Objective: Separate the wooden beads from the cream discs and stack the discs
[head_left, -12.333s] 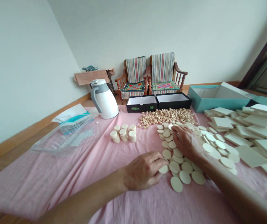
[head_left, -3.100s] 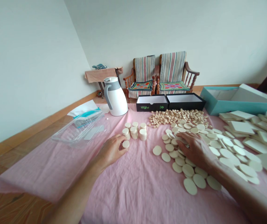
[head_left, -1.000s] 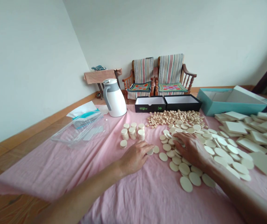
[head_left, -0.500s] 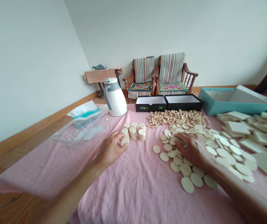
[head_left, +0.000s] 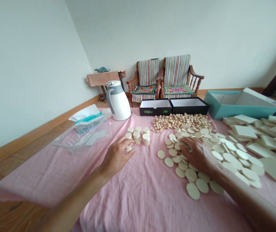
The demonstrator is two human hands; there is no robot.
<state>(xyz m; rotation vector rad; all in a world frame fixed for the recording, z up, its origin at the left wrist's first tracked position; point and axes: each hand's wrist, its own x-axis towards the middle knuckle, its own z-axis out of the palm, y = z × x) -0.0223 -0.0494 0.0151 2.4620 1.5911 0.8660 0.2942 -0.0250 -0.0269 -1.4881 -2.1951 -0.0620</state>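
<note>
My left hand [head_left: 116, 154] is beside a small pale round piece [head_left: 128, 148] at the front left of a group of short stacks. Its thumb stands apart from the fingers, around that piece. Behind it, several stacks of pale round discs [head_left: 146, 139] stand upright. My right hand [head_left: 197, 151] rests in a spread of loose pale discs [head_left: 193, 190], fingers curled down with a disc [head_left: 188, 149] between fingers and thumb. Its fingertips are partly hidden.
Small round wooden pieces [head_left: 181, 121] lie in a heap before two black boxes [head_left: 155, 108]. Square pale tiles [head_left: 268, 151] and a teal box [head_left: 244, 111] are on the right. A white jug [head_left: 121, 104] and a clear plastic container [head_left: 80, 133] stand on the left.
My left thumb has moved away from the fingers, and the disc it pinched now sits lower between them. My right hand stays almost in place among the discs.
</note>
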